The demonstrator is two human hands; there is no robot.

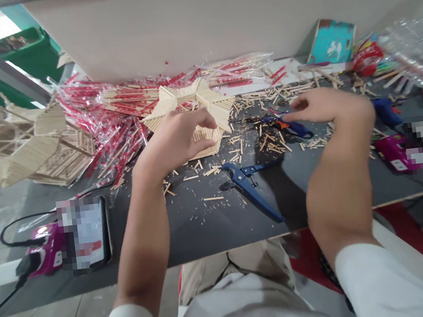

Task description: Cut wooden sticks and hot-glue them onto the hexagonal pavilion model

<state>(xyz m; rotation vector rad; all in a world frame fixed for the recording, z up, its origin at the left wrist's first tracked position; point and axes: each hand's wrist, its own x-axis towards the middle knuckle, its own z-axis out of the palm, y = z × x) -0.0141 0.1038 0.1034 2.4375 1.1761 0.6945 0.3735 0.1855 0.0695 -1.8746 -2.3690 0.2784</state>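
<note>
My left hand (182, 136) is over the near left part of a pale star-shaped piece made of wooden sticks (183, 96), its thumb and forefinger apart in a curve with no object visible between them. To the right, my right hand (316, 106) has its fingertips at a blue and orange tool (295, 127) lying among short sticks; whether it grips the tool is unclear. Blue-handled cutters (251, 187) lie on the dark table (219, 224), nearer to me than both hands.
Red-tipped sticks in plastic bags (128, 99) line the back. A phone (88, 233) and purple power strip (48, 246) lie at left, another purple strip (402, 153) at right. Stick structures (22, 144) stand far left. Stick offcuts (274, 143) litter the table.
</note>
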